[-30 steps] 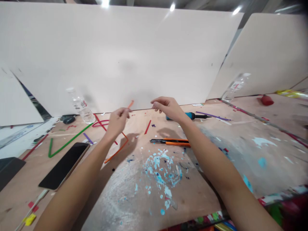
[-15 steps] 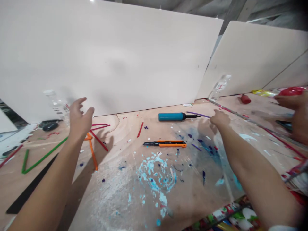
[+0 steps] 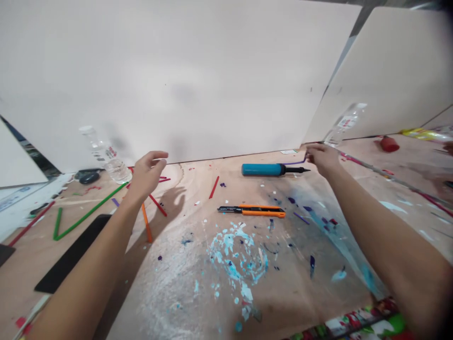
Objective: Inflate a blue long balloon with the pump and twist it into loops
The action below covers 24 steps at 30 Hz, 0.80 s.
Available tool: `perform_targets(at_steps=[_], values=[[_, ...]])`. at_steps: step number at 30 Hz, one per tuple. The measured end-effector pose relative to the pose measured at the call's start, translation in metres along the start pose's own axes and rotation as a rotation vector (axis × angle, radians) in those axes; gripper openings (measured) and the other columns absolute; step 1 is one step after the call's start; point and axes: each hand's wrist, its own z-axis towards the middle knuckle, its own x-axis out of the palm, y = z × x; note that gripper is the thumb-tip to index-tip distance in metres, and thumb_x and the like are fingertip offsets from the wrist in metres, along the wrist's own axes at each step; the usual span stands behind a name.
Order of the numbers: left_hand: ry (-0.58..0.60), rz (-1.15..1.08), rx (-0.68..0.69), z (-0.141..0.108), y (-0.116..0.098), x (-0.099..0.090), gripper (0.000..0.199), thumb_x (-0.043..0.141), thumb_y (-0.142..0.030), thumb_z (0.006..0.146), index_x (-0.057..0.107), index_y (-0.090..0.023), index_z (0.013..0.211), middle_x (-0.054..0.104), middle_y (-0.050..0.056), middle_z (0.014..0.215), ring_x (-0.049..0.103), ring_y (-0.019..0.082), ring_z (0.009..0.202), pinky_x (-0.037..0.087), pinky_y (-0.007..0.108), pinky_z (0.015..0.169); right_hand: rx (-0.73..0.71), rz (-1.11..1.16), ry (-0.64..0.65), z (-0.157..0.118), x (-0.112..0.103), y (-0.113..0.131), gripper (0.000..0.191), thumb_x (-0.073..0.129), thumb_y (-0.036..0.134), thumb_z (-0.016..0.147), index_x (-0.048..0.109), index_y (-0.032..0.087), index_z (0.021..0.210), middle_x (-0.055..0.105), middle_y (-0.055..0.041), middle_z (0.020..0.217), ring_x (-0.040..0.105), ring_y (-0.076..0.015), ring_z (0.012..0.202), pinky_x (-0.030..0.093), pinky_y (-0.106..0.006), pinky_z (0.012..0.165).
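My right hand pinches the end of a thin purple pipe cleaner, which bends upward at the fingertips; its other end lies behind a blue balloon pump with a black nozzle. Holding nothing, my left hand hovers with thumb and fingers apart. Below and around it on the table lie an orange pipe cleaner, a red one and a bent green one, partly hidden by the hand and forearm. An orange utility knife rests between my arms.
Large white boards stand along the table's back. Clear plastic bottles lean there, one at left and one at right. Near my left forearm is a flat black strip. Paint flecks cover the table. Another person's hand shows at the right edge.
My right hand has closed on the purple pipe cleaner and lifted its end, bending it upward. My left hand has shifted right. The view has turned slightly left and down.
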Motion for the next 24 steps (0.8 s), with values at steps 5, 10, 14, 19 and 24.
perform_targets(at_steps=[5, 10, 14, 19, 24], values=[[0.243, -0.21, 0.14, -0.029, -0.025, 0.032, 0.051, 0.061, -0.037, 0.081, 0.049, -0.021, 0.128, 0.048, 0.012, 0.141, 0.053, 0.025, 0.12, 0.05, 0.038, 0.09, -0.247, 0.04, 0.555, -0.072, 0.091, 0.118, 0.016, 0.071, 0.022, 0.072, 0.066, 0.019, 0.087, 0.064, -0.0019, 0.074, 0.059, -0.0141, 0.064, 0.051, -0.03, 0.067], [0.539, -0.444, 0.155, -0.05, -0.04, 0.051, 0.042, 0.053, -0.043, 0.089, 0.049, -0.017, 0.122, 0.065, 0.008, 0.093, 0.063, 0.017, 0.082, 0.052, 0.031, 0.076, -0.644, 0.156, 0.992, -0.147, 0.148, 0.189, 0.016, 0.054, 0.019, 0.084, 0.067, 0.019, 0.094, 0.064, -0.0004, 0.078, 0.057, -0.0104, 0.065, 0.046, -0.024, 0.06], [0.488, -0.284, 0.046, -0.04, -0.027, 0.041, 0.037, 0.041, -0.047, 0.093, 0.058, -0.016, 0.087, 0.051, -0.001, 0.058, 0.051, 0.012, 0.052, 0.044, 0.026, 0.055, -0.5, 0.252, 0.751, -0.142, 0.173, 0.181, 0.014, 0.054, 0.016, 0.082, 0.065, 0.016, 0.091, 0.058, 0.0006, 0.07, 0.051, -0.0078, 0.054, 0.041, -0.022, 0.051], [0.225, 0.348, 0.032, -0.011, 0.029, 0.0, 0.049, 0.052, -0.032, 0.085, 0.048, -0.019, 0.132, 0.067, 0.01, 0.104, 0.064, 0.02, 0.079, 0.047, 0.033, 0.072, -0.355, 0.266, 0.622, -0.127, 0.197, 0.141, 0.016, 0.056, 0.018, 0.081, 0.063, 0.016, 0.095, 0.066, -0.0063, 0.091, 0.065, -0.0152, 0.077, 0.051, -0.027, 0.065], [0.069, 0.864, -0.283, 0.003, 0.109, -0.071, 0.063, 0.051, -0.036, 0.082, 0.04, -0.011, 0.139, 0.056, 0.023, 0.128, 0.056, 0.04, 0.113, 0.046, 0.048, 0.085, -0.338, -0.158, 0.974, -0.125, 0.202, 0.115, 0.047, 0.063, 0.031, 0.081, 0.055, 0.019, 0.126, 0.056, -0.0127, 0.133, 0.056, -0.0264, 0.121, 0.052, -0.034, 0.088]])
